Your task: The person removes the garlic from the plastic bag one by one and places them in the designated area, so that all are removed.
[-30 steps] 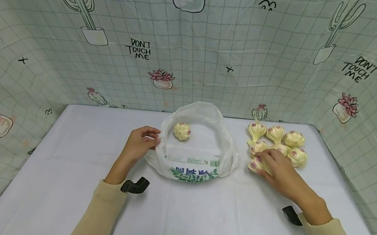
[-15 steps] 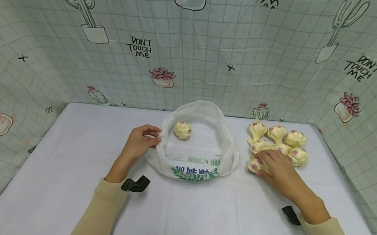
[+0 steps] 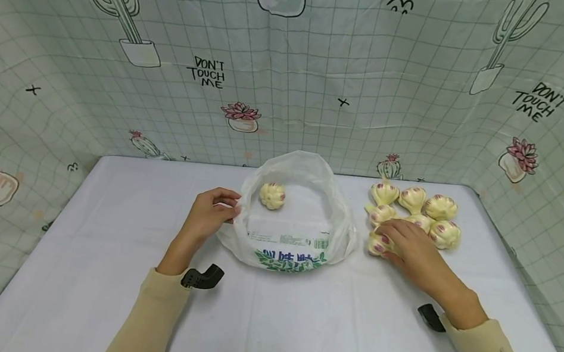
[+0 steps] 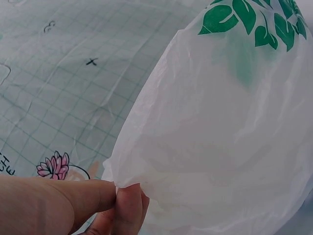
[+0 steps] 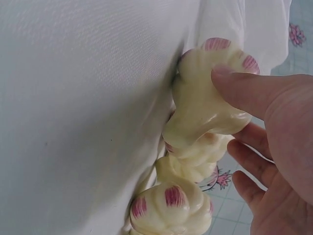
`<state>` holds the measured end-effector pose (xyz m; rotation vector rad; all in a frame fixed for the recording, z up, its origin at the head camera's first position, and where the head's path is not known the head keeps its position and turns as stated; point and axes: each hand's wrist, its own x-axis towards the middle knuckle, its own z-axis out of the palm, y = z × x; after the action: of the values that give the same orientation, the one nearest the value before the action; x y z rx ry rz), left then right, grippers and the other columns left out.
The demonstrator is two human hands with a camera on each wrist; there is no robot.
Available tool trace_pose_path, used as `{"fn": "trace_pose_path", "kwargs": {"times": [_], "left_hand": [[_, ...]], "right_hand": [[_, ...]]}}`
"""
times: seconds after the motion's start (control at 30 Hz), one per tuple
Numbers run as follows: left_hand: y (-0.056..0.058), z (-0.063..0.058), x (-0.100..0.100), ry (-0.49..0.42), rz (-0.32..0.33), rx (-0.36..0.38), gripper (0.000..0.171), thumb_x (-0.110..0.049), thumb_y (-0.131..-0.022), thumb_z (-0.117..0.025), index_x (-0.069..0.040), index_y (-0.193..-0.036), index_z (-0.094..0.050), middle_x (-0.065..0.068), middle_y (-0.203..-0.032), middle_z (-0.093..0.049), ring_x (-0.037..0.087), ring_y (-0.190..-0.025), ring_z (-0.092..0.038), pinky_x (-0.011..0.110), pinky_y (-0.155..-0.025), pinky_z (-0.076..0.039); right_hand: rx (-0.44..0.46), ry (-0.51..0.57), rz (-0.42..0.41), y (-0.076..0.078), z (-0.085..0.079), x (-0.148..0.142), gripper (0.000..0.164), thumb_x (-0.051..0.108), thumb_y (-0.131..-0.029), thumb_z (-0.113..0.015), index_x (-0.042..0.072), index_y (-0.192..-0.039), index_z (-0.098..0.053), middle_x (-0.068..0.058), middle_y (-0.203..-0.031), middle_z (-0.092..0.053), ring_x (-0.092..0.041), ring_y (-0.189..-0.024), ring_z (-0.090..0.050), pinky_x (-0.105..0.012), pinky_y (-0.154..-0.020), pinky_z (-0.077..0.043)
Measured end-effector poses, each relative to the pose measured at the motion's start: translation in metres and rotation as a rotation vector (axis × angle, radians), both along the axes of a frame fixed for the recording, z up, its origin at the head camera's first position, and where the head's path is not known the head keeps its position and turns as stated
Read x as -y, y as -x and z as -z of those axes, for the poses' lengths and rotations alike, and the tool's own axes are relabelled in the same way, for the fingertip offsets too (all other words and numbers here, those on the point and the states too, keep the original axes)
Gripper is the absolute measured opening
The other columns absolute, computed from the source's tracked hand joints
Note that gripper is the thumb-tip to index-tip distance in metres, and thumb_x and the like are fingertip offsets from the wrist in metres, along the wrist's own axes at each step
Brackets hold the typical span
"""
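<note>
A white plastic bag [image 3: 341, 232] with green leaf print stands wide-mouthed mid-table, with one garlic bulb [image 3: 272, 196] inside. My left hand [image 3: 208, 214] pinches the bag's left rim between thumb and fingers; the left wrist view shows the thin film [image 4: 205, 122] drawn up from the fingertips. On the right, my right hand [image 3: 412, 251] grips the nearest garlic bulb [image 3: 378, 245] of a cluster. In the right wrist view its thumb lies across this pale, purple-streaked bulb [image 5: 205, 93], with fingers on the far side. Part of the bulb is hidden by the hand in the head view.
Several more garlic bulbs [image 3: 441, 207] lie close together at the table's back right corner, just beyond my right hand. The white-covered table [image 3: 271, 331] backs onto a hanging grid-patterned cloth [image 3: 302, 70] printed with cacti.
My right hand has shifted slightly left with the garlic bulb. The bulb just behind it has also slid a little left. The left hand and bag have stayed in place.
</note>
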<state>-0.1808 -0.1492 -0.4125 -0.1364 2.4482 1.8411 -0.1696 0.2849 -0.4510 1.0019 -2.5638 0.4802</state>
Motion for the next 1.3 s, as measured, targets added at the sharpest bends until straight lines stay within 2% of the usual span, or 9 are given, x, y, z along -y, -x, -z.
{"fn": "trace_pose_path", "kwargs": {"times": [0.3,0.53,0.83,0.97,1.07,1.3], "left_hand": [[0.000,0.000,-0.001,0.002,0.001,0.006,0.028,0.003,-0.100,-0.067,0.006,-0.128,-0.066,0.017,-0.113,-0.063,0.009,-0.083,-0.063,0.018,-0.072,-0.057],[0.001,0.002,-0.001,0.000,-0.002,0.002,0.028,0.004,-0.100,-0.067,0.006,-0.128,-0.067,0.017,-0.113,-0.064,0.010,-0.083,-0.064,0.018,-0.072,-0.057],[0.002,0.002,-0.001,0.000,-0.004,-0.001,0.028,0.005,-0.099,-0.067,0.006,-0.127,-0.066,0.016,-0.112,-0.064,0.011,-0.084,-0.065,0.021,-0.073,-0.059],[0.002,0.003,-0.001,0.005,0.000,-0.001,0.028,0.004,-0.100,-0.067,0.006,-0.127,-0.067,0.017,-0.113,-0.064,0.011,-0.085,-0.065,0.025,-0.077,-0.061],[0.002,0.003,0.000,0.002,0.003,0.001,0.028,0.003,-0.100,-0.068,0.006,-0.127,-0.067,0.017,-0.113,-0.064,0.011,-0.084,-0.065,0.022,-0.075,-0.059],[0.002,0.002,-0.001,-0.007,0.004,0.009,0.029,0.003,-0.100,-0.067,0.005,-0.128,-0.066,0.016,-0.113,-0.064,0.011,-0.084,-0.064,0.017,-0.071,-0.057]], "right_hand": [[-0.005,-0.002,0.003,0.000,0.000,0.001,0.053,-0.005,-0.072,-0.092,0.004,-0.118,-0.067,-0.018,-0.123,-0.068,-0.043,-0.117,-0.062,-0.061,-0.099,-0.047],[0.018,0.007,-0.014,0.001,0.001,0.002,0.055,-0.009,-0.074,-0.089,0.002,-0.123,-0.066,-0.019,-0.129,-0.067,-0.043,-0.123,-0.059,-0.062,-0.102,-0.045],[-0.035,0.014,-0.034,-0.002,0.000,0.002,0.058,-0.008,-0.073,-0.091,0.001,-0.125,-0.066,-0.019,-0.128,-0.068,-0.044,-0.119,-0.061,-0.062,-0.098,-0.047],[-0.023,0.013,-0.042,-0.006,-0.004,0.003,0.062,-0.011,-0.071,-0.091,0.001,-0.126,-0.066,-0.020,-0.129,-0.067,-0.044,-0.120,-0.060,-0.064,-0.099,-0.046],[-0.014,0.010,-0.044,-0.008,-0.007,0.004,0.065,-0.010,-0.069,-0.092,0.002,-0.127,-0.065,-0.020,-0.131,-0.066,-0.045,-0.120,-0.060,-0.066,-0.098,-0.045],[-0.036,0.007,-0.061,-0.009,-0.022,0.013,0.061,-0.007,-0.074,-0.091,0.001,-0.129,-0.065,-0.019,-0.132,-0.065,-0.041,-0.121,-0.059,-0.059,-0.100,-0.045]]}}
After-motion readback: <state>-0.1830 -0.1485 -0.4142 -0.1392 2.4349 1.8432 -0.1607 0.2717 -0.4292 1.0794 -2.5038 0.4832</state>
